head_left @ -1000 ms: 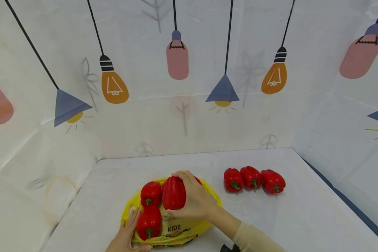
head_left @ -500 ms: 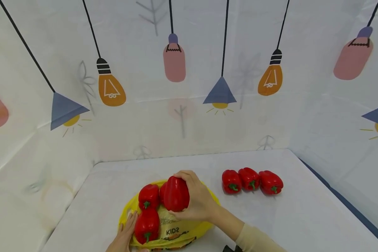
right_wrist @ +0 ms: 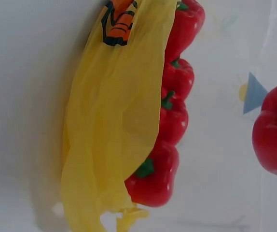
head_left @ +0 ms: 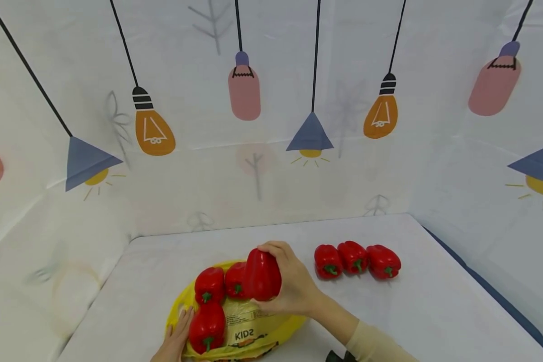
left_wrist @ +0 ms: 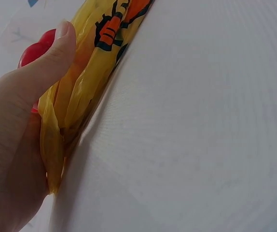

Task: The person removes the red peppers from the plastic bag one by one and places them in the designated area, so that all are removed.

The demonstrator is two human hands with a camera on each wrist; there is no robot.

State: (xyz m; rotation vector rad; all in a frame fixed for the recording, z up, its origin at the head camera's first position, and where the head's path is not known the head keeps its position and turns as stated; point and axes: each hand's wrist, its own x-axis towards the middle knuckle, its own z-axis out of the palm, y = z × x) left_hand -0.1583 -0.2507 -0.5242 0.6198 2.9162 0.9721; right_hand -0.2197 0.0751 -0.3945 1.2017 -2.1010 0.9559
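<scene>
My right hand grips a glossy red bell pepper above the right part of a yellow plastic bag. In the right wrist view the held pepper is at the right edge, apart from the bag, with a fingertip under it. Several red bell peppers with green stems sit in the bag's wide mouth, among them a front-left pepper. My left hand rests along the bag's left side beside that pepper, fingers straight. The left wrist view shows its thumb extended against the bag's edge.
Three more red bell peppers lie in a row on the white table, right of the bag. A pale wall sheet printed with lamps and plants surrounds the table. A small black object shows at the bottom edge, by the right sleeve.
My right hand has carried the held pepper up and to the right relative to the bag, uncovering a pepper behind it. The left hand stays at the bag's side. The head view has shifted slightly.
</scene>
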